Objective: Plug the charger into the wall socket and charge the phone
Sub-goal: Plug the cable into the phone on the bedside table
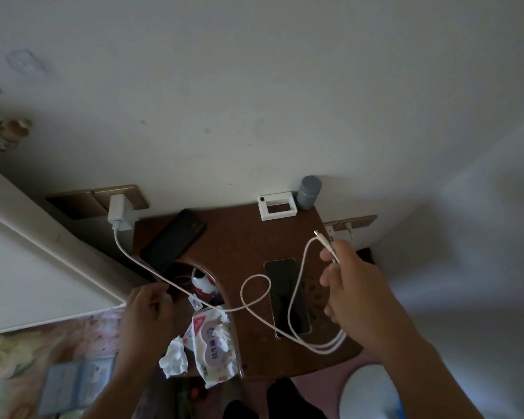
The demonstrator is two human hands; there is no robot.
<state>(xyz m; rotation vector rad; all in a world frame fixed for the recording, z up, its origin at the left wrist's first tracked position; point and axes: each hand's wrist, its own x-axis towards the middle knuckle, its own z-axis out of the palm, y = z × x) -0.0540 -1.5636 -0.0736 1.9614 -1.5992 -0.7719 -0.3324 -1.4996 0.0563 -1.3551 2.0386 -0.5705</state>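
Note:
A white charger (120, 213) sits plugged into the gold wall socket (127, 198) at the left of the brown table (242, 237). Its white cable (254, 297) runs down across the table in loops. My right hand (354, 285) is shut on the cable near its free plug end (319, 234), held above the table's right side. A dark phone (288, 297) lies flat on the table, under the cable loops and left of my right hand. A second dark phone (173, 238) leans at the table's back left. My left hand (147, 313) pinches the cable at the table's left edge.
A pack of wet wipes (214, 343) and a crumpled tissue (173, 356) lie at the table's front left. A white frame (277, 206) and a grey cylinder (308, 192) stand at the back. Another socket (351, 222) is on the wall at the right. A bed (28, 267) borders the left.

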